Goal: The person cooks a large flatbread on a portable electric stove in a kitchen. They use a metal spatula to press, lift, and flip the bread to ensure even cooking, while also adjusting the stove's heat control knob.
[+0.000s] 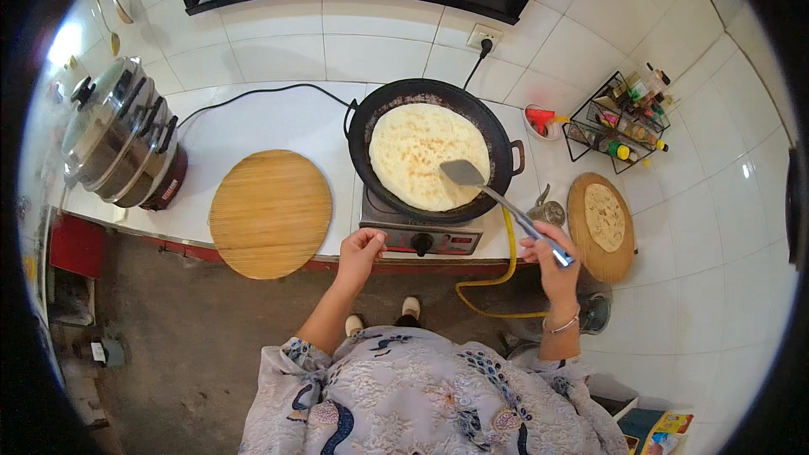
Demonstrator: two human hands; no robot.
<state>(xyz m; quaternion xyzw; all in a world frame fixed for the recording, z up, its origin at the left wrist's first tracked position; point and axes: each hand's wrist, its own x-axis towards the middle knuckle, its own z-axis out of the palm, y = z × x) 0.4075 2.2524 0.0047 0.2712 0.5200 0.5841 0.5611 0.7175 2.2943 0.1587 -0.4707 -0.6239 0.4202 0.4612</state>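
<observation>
A large round flatbread [421, 147] with browned spots lies in a black two-handled wok [497, 194] on a gas stove [396, 223]. My right hand [552, 257] is closed around the handle of a spatula [463, 173], whose grey blade rests on or just over the right part of the bread. My left hand [362, 253] hangs in front of the stove's left front corner, fingers curled together; whether anything is between them I cannot make out.
Left of the stove is a round slatted wooden board [270, 215]; a steamer pot [126, 135] stands beyond it. On the right, another flatbread [604, 217] lies on a round board [590, 265], near a metal pot [548, 211] and a spice rack [619, 122]. A yellow hose [484, 307] hangs below.
</observation>
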